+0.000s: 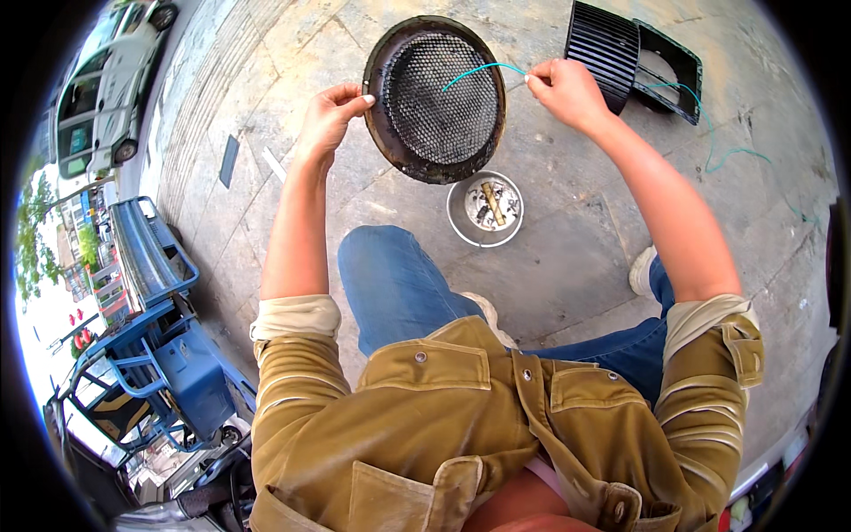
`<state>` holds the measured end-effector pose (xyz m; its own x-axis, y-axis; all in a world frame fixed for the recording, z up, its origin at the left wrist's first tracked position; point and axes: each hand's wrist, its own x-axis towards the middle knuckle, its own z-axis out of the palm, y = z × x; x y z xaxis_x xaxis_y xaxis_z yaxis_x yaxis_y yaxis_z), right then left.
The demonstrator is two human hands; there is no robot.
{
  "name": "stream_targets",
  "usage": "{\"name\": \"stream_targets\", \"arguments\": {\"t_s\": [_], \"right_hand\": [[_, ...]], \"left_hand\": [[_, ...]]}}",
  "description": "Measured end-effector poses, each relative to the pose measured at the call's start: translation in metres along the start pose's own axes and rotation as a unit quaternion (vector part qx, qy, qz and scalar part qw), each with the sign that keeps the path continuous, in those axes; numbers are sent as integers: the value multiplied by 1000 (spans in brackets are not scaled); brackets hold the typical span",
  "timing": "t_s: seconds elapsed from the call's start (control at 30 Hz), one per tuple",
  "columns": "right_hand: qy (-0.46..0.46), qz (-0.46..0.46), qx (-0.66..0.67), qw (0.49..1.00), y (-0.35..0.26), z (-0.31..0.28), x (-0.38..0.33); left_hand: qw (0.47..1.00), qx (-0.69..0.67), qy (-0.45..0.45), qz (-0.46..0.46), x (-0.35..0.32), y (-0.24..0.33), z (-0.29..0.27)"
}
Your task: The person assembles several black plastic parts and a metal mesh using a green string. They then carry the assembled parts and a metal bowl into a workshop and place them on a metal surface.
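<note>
Head view: left hand pinches left rim of round dark mesh grille, fingers curled tight, holding it tilted above paved ground. Right hand closed on thin teal wire, fingertips pinched; wire arcs across mesh face, trails off right over ground. Black slatted fan housing lies beyond right hand. Small metal bowl with odd bits sits below grille, by knee in blue jeans. Blue cart at left.
</note>
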<state>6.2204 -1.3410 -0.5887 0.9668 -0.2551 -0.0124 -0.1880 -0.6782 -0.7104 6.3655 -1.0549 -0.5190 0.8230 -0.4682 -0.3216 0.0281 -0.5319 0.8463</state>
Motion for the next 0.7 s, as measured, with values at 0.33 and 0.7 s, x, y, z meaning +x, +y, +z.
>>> {"name": "stream_targets", "arguments": {"t_s": [0.33,0.7], "right_hand": [[48,-5,1,999,-13,33,3],[-14,-54,47,997,-10,35,-13]], "left_hand": [[997,-31,70,7,8,9,-4],[995,-26,96,-4,19,8,3]]}}
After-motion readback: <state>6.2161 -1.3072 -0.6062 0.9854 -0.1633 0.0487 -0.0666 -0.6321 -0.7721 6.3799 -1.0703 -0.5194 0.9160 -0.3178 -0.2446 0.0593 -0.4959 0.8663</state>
